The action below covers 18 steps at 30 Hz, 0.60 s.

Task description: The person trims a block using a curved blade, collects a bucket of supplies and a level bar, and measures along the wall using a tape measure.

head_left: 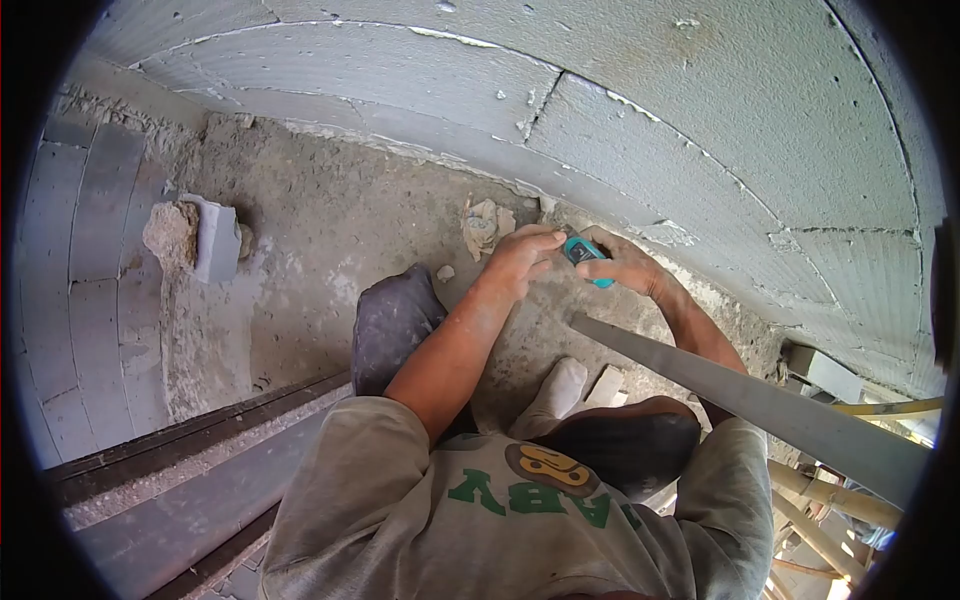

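Note:
My right hand [625, 265] is closed around a teal and black tape measure [583, 255], just in front of the block wall's foot. My left hand [524, 257] is at the left side of the tape measure. Its fingers are loosely bent and parted, with the tips close to the case; I see nothing held in them, and cannot tell whether they touch it. No drawn-out tape blade can be made out. Below my right forearm, a long flat grey bar [740, 390] slants from near the hands toward the lower right.
A wall of pale grey blocks [680, 110] curves across the top. On the rough floor [300, 210] lie rubble [485, 226] and a block piece [215, 240] beside a stone-like lump [172, 236]. Grey beams [210, 490] run at lower left. Wooden poles [835, 495] stand at lower right.

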Available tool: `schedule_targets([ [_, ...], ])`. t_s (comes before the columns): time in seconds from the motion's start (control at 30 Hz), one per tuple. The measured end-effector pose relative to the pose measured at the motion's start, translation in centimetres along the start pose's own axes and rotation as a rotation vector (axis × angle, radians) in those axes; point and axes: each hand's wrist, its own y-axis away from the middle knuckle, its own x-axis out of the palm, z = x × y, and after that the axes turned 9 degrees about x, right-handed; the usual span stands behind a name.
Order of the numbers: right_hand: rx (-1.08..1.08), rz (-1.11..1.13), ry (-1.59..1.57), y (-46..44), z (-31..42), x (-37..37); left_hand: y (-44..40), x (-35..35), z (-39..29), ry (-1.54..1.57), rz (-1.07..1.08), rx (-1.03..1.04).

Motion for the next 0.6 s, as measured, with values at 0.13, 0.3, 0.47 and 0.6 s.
schedule_targets([
  [0.13,-0.001,0.007,0.005,0.3,1.5,0.3,-0.5,-0.8,-0.6,0.023,-0.014,0.043],
  [0.3,-0.043,0.033,-0.019,1.0,3.2,-0.7,0.1,-0.4,-2.4,-0.005,-0.022,0.101],
  [0.47,-0.133,0.009,0.011,1.7,4.3,-0.7,0.6,-1.6,-3.1,0.074,0.064,0.129],
  [0.6,-0.157,0.021,-0.051,2.1,4.7,-0.7,2.5,-1.5,-4.4,0.014,0.122,0.186],
])
